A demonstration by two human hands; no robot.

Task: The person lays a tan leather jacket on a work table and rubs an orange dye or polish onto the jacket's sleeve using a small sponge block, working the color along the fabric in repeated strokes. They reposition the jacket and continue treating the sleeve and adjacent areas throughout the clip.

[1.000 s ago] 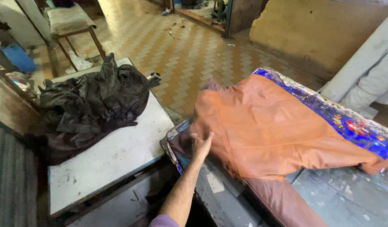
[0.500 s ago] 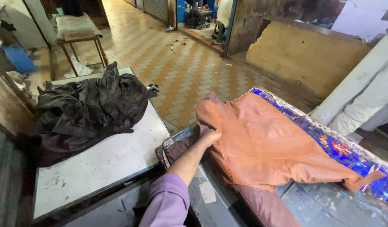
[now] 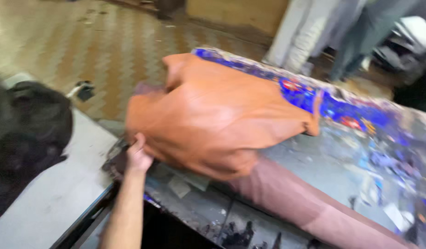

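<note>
Head view, pretty blurry: only 1 hand shows, the left hand [image 3: 138, 157], fingers curled tight on the near-left edge of the orange leather jacket [image 3: 213, 115]. The jacket lies across the paint-splattered table [image 3: 360, 152], spreading up and right from the fingers.

Left hand [image 3: 138, 157] grips orange jacket [image 3: 213, 115] edge at 7 o'clock; black jacket [image 3: 28, 129] at 9 o'clock, apart.

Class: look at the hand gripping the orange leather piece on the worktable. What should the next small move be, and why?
Probably a short pull toward the worker. The left hand grips the near edge of the orange leather piece, which bulges unevenly over the worktable instead of lying flat.
</note>
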